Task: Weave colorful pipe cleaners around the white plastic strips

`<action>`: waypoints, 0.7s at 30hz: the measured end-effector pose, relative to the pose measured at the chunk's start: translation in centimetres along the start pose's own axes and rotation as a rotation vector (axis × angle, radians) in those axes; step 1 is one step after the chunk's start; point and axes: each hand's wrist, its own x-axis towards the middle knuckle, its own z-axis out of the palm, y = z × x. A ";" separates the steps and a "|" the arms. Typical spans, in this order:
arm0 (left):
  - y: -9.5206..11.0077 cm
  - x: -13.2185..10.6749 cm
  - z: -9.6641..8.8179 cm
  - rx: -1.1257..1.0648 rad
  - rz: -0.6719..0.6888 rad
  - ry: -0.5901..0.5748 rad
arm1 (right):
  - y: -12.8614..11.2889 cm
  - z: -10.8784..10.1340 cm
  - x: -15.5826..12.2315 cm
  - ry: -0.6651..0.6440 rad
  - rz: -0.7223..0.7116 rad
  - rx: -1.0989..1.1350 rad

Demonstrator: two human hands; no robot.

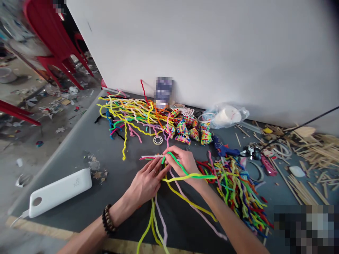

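Plastic bag [245, 113], clear and crumpled, lies against the white wall [212, 46] with a white rounded object [227, 115] inside. Multicoloured bundles [182, 127] sit just beside it. Over the middle of the dark tabletop [190, 233], the right hand [181, 163] pinches a green fuzzy stem [177, 161] between thumb and forefinger; its long axis slants from those fingertips down to the right, its far end crossing above the forearm. The left hand [147, 180] lies palm down, fingers close together and meeting the right fingertips; whether it grips anything beneath, I cannot tell. A pale strip [149, 156] points left from the fingertips, nearly level. Yellow and lilac strands [163, 222] trail toward the near edge.
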 end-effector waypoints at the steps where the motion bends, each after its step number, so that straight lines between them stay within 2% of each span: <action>1: 0.1 0.0 0.0 0.005 0.002 0.006 | -0.1 0.2 -0.2 -0.011 0.029 0.052; 6: 0.6 0.2 0.2 0.044 -0.001 0.001 | 0.6 0.7 0.2 0.029 0.159 0.270; 14: 0.6 -0.1 1.0 0.125 0.021 0.004 | 1.8 -0.2 5.3 0.118 0.324 0.299; 18: 0.7 -0.1 1.0 0.137 0.012 0.010 | 1.3 -0.4 6.9 0.071 0.374 0.306; 21: 0.8 -0.1 0.9 0.137 0.007 0.002 | 0.4 -1.5 7.6 -0.004 0.403 0.345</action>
